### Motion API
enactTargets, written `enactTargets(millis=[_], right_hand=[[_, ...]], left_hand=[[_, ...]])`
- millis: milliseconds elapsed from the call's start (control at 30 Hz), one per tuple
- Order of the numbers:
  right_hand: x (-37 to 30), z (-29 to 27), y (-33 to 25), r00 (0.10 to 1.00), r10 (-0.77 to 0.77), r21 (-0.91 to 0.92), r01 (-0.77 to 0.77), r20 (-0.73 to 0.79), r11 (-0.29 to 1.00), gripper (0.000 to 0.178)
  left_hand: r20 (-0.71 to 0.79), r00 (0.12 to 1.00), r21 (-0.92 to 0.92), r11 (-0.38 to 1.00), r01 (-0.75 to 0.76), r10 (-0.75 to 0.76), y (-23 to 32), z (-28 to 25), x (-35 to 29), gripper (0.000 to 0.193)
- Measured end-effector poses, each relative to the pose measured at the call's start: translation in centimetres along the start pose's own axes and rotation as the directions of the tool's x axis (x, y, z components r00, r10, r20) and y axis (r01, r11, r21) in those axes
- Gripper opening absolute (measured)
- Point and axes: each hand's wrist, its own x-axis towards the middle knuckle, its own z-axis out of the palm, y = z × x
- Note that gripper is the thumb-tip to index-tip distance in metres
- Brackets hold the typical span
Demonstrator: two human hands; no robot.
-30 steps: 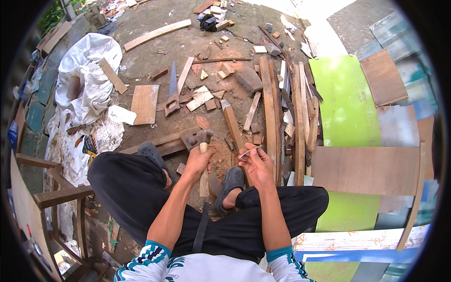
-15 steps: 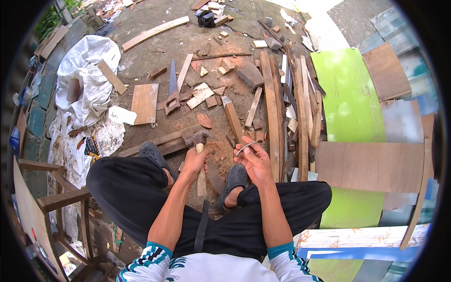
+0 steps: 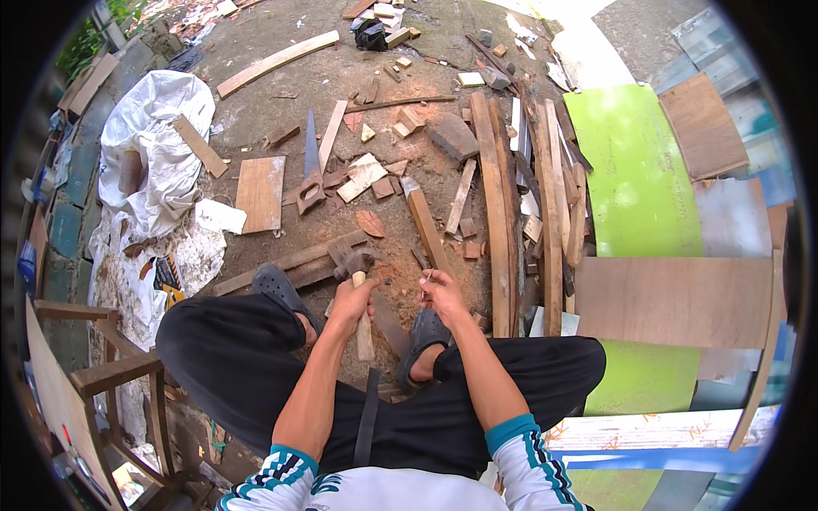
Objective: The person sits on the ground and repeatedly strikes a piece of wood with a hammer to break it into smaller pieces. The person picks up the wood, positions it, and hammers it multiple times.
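Note:
My left hand [image 3: 351, 300] is closed round the wooden handle of a hammer [image 3: 365, 336], just below its dark metal head. The head rests over or just above a piece of timber [image 3: 311, 260] between my feet; contact cannot be made out. My right hand [image 3: 443, 294] pinches a thin metal rod [image 3: 424, 285], nail-like and mostly hidden by the fingers. In front of this hand lies a squared wooden bar [image 3: 423, 223] with a pale, slanted far end. A brown dry leaf [image 3: 370, 223] lies beyond the hammer.
A handsaw [image 3: 312, 162], a square board [image 3: 261, 194] and scattered offcuts lie ahead. Long planks [image 3: 494, 213] run along the right, beside a lime-green sheet [image 3: 635, 170] and a brown panel [image 3: 673, 302]. At left are a white sack [image 3: 158, 128] and a wooden frame [image 3: 119, 370].
My right hand has turned over and closed in, moving slightly left and down; the metal rod, plainly seen before, is now mostly covered. The left hand still holds the hammer, slightly lower.

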Motion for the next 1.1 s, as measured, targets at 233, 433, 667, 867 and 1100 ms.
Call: enactTargets(millis=[233,433,667,867,1100], right_hand=[[4.4,-1.2,5.7,0.967,0.238,-0.227,-0.254,-0.095,0.940,0.028],[5.9,0.2,7.0,0.928,0.365,-0.252,-0.371,-0.072,0.894,0.025],[10.4,2.9,7.1,0.933,0.354,0.090,-0.347,-0.067,0.933,0.023],[11.0,6.0,6.2,0.941,0.338,0.121,-0.333,-0.027,0.935,0.023],[17.6,3.4,2.9,0.892,0.449,0.188,-0.432,-0.056,0.882,0.017]], left_hand=[[-0.014,0.999,-0.020,0.999,0.036,-0.036,-1.1,-0.7,1.5,0.024],[-0.081,0.992,-0.062,0.994,0.087,-0.092,-1.8,-2.1,2.4,0.025],[-0.095,0.985,-0.057,0.989,0.139,-0.144,-1.7,-2.1,2.5,0.026],[-0.118,0.980,-0.062,0.986,0.156,-0.162,-2.0,-3.3,3.1,0.026],[-0.092,0.978,-0.063,0.982,0.180,-0.186,-2.0,-2.1,4.2,0.028]])
